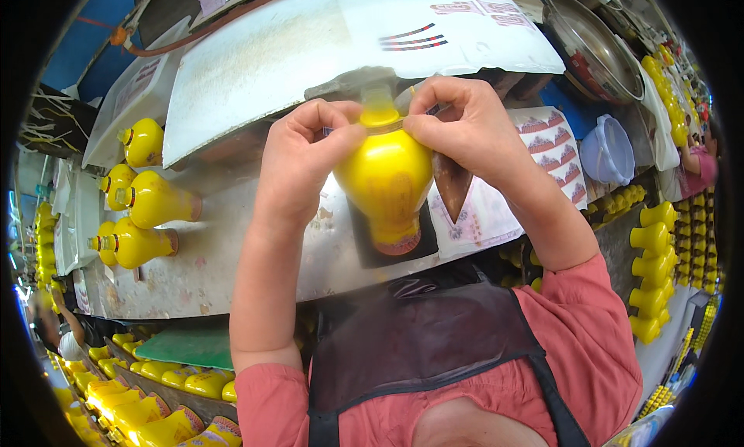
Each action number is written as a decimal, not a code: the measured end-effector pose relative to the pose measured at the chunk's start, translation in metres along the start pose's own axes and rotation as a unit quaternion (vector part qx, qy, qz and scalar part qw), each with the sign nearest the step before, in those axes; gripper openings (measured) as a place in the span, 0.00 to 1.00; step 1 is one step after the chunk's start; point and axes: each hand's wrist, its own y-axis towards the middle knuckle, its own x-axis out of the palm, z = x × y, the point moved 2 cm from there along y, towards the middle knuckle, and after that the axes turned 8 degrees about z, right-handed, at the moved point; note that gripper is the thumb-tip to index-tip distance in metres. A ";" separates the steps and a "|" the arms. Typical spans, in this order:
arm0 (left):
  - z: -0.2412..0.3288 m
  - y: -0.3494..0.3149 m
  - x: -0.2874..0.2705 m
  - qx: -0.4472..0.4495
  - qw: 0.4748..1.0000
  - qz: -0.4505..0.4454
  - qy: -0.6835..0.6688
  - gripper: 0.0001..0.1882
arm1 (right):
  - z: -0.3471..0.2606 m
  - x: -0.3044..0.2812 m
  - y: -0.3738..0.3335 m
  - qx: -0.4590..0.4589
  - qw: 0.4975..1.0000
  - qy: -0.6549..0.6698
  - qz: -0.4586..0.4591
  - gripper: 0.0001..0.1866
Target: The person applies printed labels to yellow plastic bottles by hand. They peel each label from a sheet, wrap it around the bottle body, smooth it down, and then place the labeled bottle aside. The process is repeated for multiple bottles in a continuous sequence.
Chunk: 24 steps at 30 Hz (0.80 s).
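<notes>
Bottle (384, 172), glossy yellow, round-shouldered and narrowing to a waist above a flared foot, is located at the near edge of the metal counter (201, 273), between the two hands. Its neck faces the far side; its foot lies over a dark pad (422, 247). A reddish patterned band (397, 242) circles the foot. Faint reddish marking on the body cannot be read.

Left hand (291, 160): grip together, thumb and forefinger clamped on the left part of a narrow, dark gold strip (384, 127). Right hand (469, 129): grip together, thumb and forefinger clamped on the right part of the same strip. The strip lies across the base of the neck; its lettering, if any, is too small to tell.

Adjacent items: a brown, pointed, flat piece (452, 187) beside the bottle, below the right hand; a white sheet (552, 154) printed with rows of reddish, scalloped motifs; a smooth, pale blue plastic tub (607, 150); a round, shiny metal basin (593, 48). On the flat white board (287, 56) lie three slim, dark strips (415, 38) with red portions. Similar yellow bottles (147, 242) are grouped at the counter's left end.
</notes>
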 end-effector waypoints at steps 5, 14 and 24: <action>0.003 -0.009 0.002 0.013 1.000 -0.005 0.011 0.06 | -0.003 -0.002 -0.008 -0.030 1.000 0.001 0.000 0.07; 0.006 -0.019 0.002 0.025 1.000 -0.012 0.003 0.05 | -0.014 -0.004 -0.013 -0.070 0.997 0.007 -0.013 0.08; 0.009 -0.028 0.004 0.061 0.997 -0.008 0.039 0.06 | -0.016 -0.011 -0.019 -0.088 0.992 -0.033 -0.087 0.19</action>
